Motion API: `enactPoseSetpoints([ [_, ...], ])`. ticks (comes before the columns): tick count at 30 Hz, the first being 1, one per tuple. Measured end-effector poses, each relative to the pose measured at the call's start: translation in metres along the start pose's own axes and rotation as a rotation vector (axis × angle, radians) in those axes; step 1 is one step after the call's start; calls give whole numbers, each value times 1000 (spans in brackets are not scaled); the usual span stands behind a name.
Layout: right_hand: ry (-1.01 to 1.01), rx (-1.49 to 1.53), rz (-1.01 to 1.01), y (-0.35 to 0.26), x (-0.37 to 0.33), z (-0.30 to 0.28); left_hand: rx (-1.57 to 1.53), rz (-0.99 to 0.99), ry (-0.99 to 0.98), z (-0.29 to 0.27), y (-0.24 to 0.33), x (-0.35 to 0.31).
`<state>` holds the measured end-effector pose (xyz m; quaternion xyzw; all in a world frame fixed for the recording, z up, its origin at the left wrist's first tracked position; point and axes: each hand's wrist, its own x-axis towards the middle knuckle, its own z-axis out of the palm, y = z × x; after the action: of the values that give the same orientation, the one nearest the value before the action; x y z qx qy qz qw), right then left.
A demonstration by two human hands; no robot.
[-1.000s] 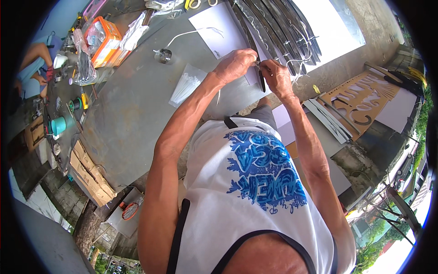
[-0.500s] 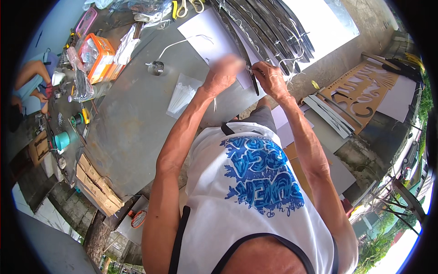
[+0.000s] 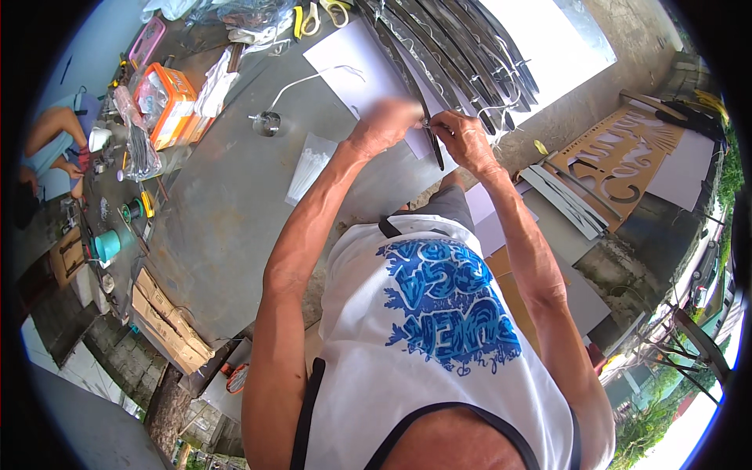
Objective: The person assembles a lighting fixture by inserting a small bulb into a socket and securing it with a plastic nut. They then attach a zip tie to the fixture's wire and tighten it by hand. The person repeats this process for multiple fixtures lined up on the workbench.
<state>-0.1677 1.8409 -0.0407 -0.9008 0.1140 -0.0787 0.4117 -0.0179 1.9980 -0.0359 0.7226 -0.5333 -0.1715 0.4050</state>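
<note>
Both hands meet at the near end of a long dark strip [image 3: 435,146] lying over white sheet material. My right hand [image 3: 468,142] is closed in a pinch at the strip's edge; the small thing between its fingertips is too small to make out. From the other side my left hand [image 3: 385,127] reaches the strip, its fingers blurred. Several more dark strips [image 3: 462,47] lie side by side beyond, with thin white wires [image 3: 501,106] along them. Left of my left forearm, a clear bag of thin white strips [image 3: 309,168] rests on the grey metal table [image 3: 211,235].
A small round metal piece with a white cord [image 3: 268,123] stands on the table. Scissors [image 3: 312,21] lie at the far edge. An orange tub [image 3: 174,98] and a teal cup [image 3: 107,244] are at left, near another person's legs [image 3: 59,133]. A cut-out brown board [image 3: 627,157] lies at right.
Hardly anything differs. My left hand has shifted slightly right toward the strip, and the right fingers have moved a little at the same spot.
</note>
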Motion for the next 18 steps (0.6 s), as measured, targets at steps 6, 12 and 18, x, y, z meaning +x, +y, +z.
enactPoseSetpoints([
  [6, -12, 0, 35, -5, -3, -3, -109, -96, -88, -2, -2, 6],
  [12, 3, 8, 28, -4, -5, 1, -201, -227, -181, -11, -4, 3],
  [18, -27, 20, 35, -4, -2, -1, -76, -182, -121, -11, -4, 0],
])
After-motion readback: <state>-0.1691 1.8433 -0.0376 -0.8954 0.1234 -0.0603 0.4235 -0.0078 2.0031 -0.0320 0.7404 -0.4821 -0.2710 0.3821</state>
